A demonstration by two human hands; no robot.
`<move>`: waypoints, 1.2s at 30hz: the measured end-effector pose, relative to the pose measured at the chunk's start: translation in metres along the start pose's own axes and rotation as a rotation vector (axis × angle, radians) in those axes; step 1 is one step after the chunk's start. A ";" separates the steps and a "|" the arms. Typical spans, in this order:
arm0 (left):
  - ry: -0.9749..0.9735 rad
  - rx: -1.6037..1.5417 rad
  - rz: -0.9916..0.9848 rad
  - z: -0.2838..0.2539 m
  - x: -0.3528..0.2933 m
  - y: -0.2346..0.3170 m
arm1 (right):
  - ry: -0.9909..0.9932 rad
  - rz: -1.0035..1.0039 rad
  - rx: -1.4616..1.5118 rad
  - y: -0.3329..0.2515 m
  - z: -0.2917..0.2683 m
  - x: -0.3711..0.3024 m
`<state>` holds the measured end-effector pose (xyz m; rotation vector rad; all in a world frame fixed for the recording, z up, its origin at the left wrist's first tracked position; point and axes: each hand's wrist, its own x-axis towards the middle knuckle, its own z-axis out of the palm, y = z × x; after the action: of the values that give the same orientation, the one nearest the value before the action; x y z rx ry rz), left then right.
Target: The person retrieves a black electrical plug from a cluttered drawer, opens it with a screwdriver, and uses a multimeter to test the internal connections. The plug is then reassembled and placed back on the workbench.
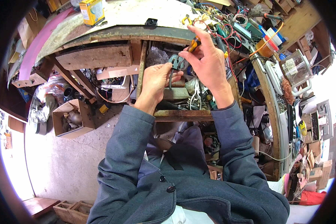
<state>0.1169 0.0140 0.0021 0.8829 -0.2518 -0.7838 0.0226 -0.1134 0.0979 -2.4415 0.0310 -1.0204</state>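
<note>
Above an open drawer [153,112] full of parts, my left hand [155,80] pinches a small grey-green plastic fitting [174,61] that looks like an opened plug housing. A dark cable [171,80] hangs down from it. Just to the right, my right hand [210,63] is closed around a tool with an orange-and-black handle [193,44], which looks like a screwdriver. Its index finger points up and the thumb stretches toward the fitting. The tool's tip cannot be made out.
The bench top [123,18] carries a yellow box [92,12] and a small black part [151,22]. Tangled wires and tools [231,33] crowd the right side, near a clear plastic container [295,67]. A cardboard box [73,118] stands on the floor at left.
</note>
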 end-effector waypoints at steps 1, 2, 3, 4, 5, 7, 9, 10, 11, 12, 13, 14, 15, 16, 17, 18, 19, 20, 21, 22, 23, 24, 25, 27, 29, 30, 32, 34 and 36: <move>0.002 0.001 -0.003 0.000 0.000 0.000 | -0.020 0.021 -0.036 -0.002 -0.001 0.000; -0.002 -0.004 0.001 0.000 0.000 0.000 | 0.009 -0.006 -0.002 0.000 0.000 0.000; -0.006 -0.009 0.004 0.000 0.000 0.001 | 0.038 -0.032 0.030 0.004 0.003 0.001; -0.011 -0.014 0.006 0.001 0.000 0.001 | 0.067 -0.058 0.063 0.006 0.004 0.001; -0.010 -0.015 0.010 0.001 0.000 0.002 | 0.097 -0.076 0.091 0.006 0.006 0.001; -0.007 -0.016 0.011 0.003 0.000 0.000 | 0.155 -0.108 0.146 0.007 0.008 -0.001; -0.021 -0.024 0.012 0.000 0.002 -0.001 | 0.160 -0.131 0.139 0.006 0.010 0.001; -0.027 -0.027 0.013 -0.002 0.003 -0.001 | 0.163 -0.143 0.136 0.006 0.011 0.001; -0.022 -0.020 0.008 -0.002 0.003 -0.002 | 0.163 -0.140 0.132 0.006 0.011 0.001; -0.016 -0.014 0.005 -0.002 0.003 -0.002 | 0.160 -0.140 0.129 0.007 0.012 0.001; -0.010 -0.009 0.002 -0.002 0.003 -0.002 | 0.158 -0.139 0.126 0.007 0.012 0.001; -0.009 -0.013 0.002 -0.001 0.003 -0.001 | 0.156 -0.137 0.126 0.007 0.013 0.002; -0.009 -0.018 -0.001 0.001 0.002 -0.001 | 0.154 -0.134 0.124 0.007 0.013 0.001; -0.010 -0.023 -0.004 0.001 0.001 -0.001 | 0.153 -0.130 0.122 0.008 0.013 0.001; -0.008 -0.015 -0.003 0.001 0.001 -0.001 | 0.153 -0.134 0.121 0.009 0.013 0.001; -0.005 -0.006 -0.003 0.001 0.001 -0.001 | 0.153 -0.138 0.120 0.009 0.013 0.001; -0.003 0.002 -0.002 0.001 0.001 -0.001 | 0.153 -0.141 0.120 0.009 0.014 0.001; -0.002 0.003 -0.001 0.000 0.002 -0.001 | 0.151 -0.130 0.126 0.009 0.013 0.001; -0.002 0.002 0.000 0.000 0.003 -0.002 | 0.149 -0.118 0.131 0.009 0.013 0.001; -0.002 0.002 0.001 0.000 0.003 -0.002 | 0.146 -0.107 0.136 0.008 0.013 0.001; -0.002 -0.001 0.001 0.000 0.003 -0.002 | 0.147 -0.110 0.139 0.009 0.013 0.001; -0.003 -0.004 0.001 0.001 0.002 -0.001 | 0.148 -0.112 0.141 0.010 0.012 0.001; -0.003 -0.006 0.000 0.002 0.001 0.000 | 0.148 -0.113 0.143 0.011 0.012 0.001; -0.003 -0.011 -0.002 0.002 0.001 -0.001 | 0.142 -0.110 0.140 0.010 0.011 0.001; -0.004 -0.016 -0.004 0.001 0.001 -0.001 | 0.141 -0.109 0.140 0.010 0.012 0.001; -0.005 -0.018 -0.005 0.001 0.001 0.000 | 0.143 -0.110 0.142 0.010 0.012 0.001; -0.004 -0.021 -0.007 0.001 0.001 0.000 | 0.146 -0.113 0.146 0.009 0.013 0.001; -0.002 -0.020 -0.012 0.000 0.001 -0.001 | 0.147 -0.117 0.148 0.008 0.012 0.000; -0.001 -0.018 -0.011 0.000 0.001 0.000 | 0.156 -0.120 0.171 0.010 0.014 -0.001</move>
<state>0.1172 0.0133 0.0019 0.8678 -0.2408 -0.7962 0.0332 -0.1165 0.0845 -2.2277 -0.1469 -1.2127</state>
